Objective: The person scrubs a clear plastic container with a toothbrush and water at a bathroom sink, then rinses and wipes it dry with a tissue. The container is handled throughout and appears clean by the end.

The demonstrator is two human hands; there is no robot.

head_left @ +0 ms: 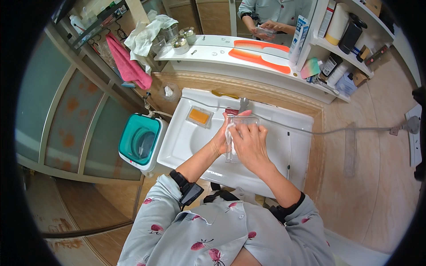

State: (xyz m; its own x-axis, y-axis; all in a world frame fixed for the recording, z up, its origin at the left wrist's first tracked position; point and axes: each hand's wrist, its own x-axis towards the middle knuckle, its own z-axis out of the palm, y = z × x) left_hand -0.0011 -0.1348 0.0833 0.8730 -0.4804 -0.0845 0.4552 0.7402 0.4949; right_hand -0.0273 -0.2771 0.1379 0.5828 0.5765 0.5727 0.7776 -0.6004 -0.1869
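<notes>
Above the white sink [276, 169], my left hand [220, 138] supports a clear plastic box [248, 120] from its left side and from beneath. My right hand [250, 143] presses a white cloth or tissue [229, 133] against the box, fingers bent over it. The fingers hide much of the box's inside. To the left, an orange bar of soap [199, 116] rests in a clear soap dish [208, 123] on the sink's rim. Behind my hands is the grey tap [244, 103], with a dark red object [231, 111] beside it.
A grey cable [319, 133] crosses the sink's back to a wall plug [412, 124]. A small teal-lidded washing tub [156, 143] stands left of the sink. On the mirror shelf [203, 56] lie an orange comb [259, 61] and jars [180, 45]. A pink towel [128, 61] hangs at left.
</notes>
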